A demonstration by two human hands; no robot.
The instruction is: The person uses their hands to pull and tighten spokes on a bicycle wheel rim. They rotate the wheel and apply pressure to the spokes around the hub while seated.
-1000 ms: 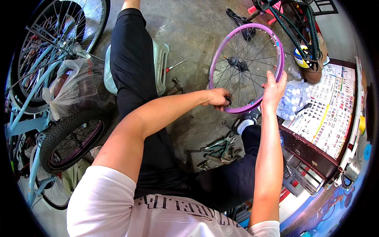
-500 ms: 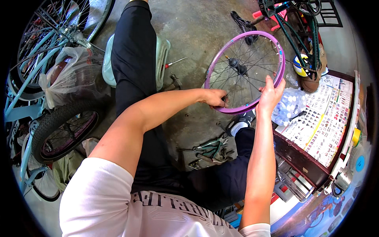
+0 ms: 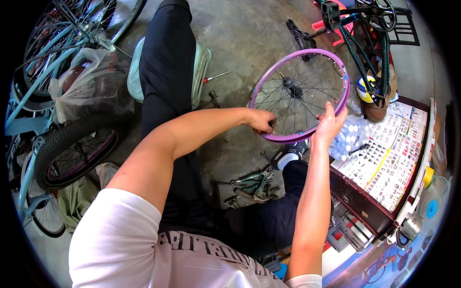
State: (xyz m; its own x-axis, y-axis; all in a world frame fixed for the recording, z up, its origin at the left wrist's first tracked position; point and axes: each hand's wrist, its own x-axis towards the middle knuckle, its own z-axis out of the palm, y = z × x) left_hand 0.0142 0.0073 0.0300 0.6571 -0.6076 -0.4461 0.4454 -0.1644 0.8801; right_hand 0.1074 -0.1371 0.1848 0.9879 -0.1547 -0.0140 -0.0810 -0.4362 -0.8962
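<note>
A purple bicycle wheel (image 3: 257,89) with black spokes and a black hub (image 3: 291,88) is held tilted above the floor, with no tyre on its rim. My left hand (image 3: 261,120) is closed on the near left part of the rim, its fingertips curled inside by the spokes. On the near right part, my right hand (image 3: 330,122) grips the rim, thumb side up. Under the wheel's near edge is my shoe (image 3: 291,152). Pliers and other hand tools (image 3: 254,185) lie on the floor between my legs.
A red-handled screwdriver (image 3: 217,77) and a hammer (image 3: 214,99) lie near a pale green stool (image 3: 136,77). Bicycles (image 3: 43,77) and a tyred wheel (image 3: 72,153) stand left. At right are a dark bike frame (image 3: 355,53), plastic bottles (image 3: 349,137) and a chart-topped cabinet (image 3: 384,158).
The wheel sits slightly lower in the view, and the surroundings have shifted a little with the head. Both hands keep their hold on the rim.
</note>
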